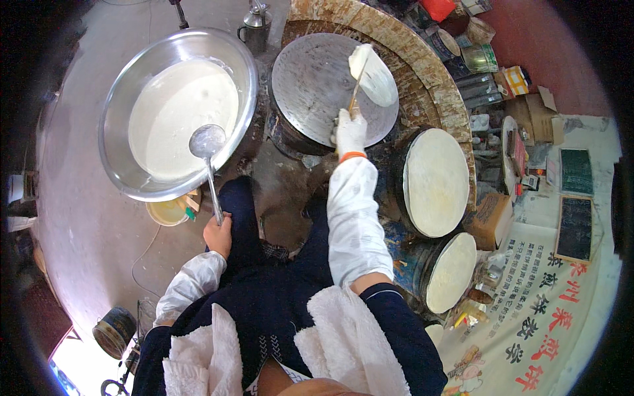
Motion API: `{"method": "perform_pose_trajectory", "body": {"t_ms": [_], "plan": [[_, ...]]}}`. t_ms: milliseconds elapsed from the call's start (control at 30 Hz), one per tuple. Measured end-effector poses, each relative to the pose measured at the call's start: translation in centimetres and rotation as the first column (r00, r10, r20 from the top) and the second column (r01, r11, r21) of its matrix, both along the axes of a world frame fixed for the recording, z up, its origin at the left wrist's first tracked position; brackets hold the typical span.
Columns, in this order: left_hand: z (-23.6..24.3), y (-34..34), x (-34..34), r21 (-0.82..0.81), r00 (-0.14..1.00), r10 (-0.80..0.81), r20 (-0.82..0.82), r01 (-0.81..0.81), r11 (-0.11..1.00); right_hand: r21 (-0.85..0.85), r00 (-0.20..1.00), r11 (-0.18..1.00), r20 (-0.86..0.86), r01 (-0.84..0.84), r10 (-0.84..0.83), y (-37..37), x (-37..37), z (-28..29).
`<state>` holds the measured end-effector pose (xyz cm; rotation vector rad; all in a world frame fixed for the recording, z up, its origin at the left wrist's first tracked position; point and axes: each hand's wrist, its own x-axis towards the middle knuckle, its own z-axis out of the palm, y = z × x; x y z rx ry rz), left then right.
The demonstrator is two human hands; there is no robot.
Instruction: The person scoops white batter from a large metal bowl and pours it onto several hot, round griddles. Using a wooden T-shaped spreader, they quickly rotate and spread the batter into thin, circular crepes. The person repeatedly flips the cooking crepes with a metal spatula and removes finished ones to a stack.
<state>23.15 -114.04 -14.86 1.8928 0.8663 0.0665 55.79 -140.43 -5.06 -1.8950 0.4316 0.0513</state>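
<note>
My left hand (218, 235) is closed around the handle of a metal ladle (207, 140). The ladle's bowl rests over the white batter (175, 99) inside a wide steel basin (112, 132). In a white glove, my right hand (350, 132) grips the thin wooden handle of a batter spreader (357, 92) above a round griddle (304, 72). White batter covers the spreader's far end, so its shape is hard to make out. A smear of batter (380, 82) lies on the griddle's right side, beside the spreader.
Two more griddles to the right carry round pale pancakes (436, 181) (452, 272). A curved, stained ledge (422, 59) borders the griddles. Behind the basin stands a metal pot (256, 30). A yellowish bucket (167, 212) sits under the basin's near rim. Cans and boxes crowd the far right.
</note>
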Motion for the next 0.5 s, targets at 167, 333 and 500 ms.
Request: {"method": "perform_pose_trajectory", "body": {"t_ms": [167,333,500], "plan": [[0.5,0.0,0.0,-0.058,0.994,0.108,0.008,-0.107,0.993,-0.415,0.989,0.910,0.132,-0.004,0.065,-4.7,-2.9,0.5],[0.0,-0.1,0.3,-0.078,0.996,0.093,-0.003,-0.093,0.993,-0.424,0.919,0.904,0.334,-0.052,0.209,-5.8,0.3,-1.7],[-0.1,0.0,0.7,-0.027,0.996,0.086,-0.003,-0.086,0.996,-0.379,0.966,0.907,0.103,-0.182,0.237,0.2,3.6,-0.3]]}}
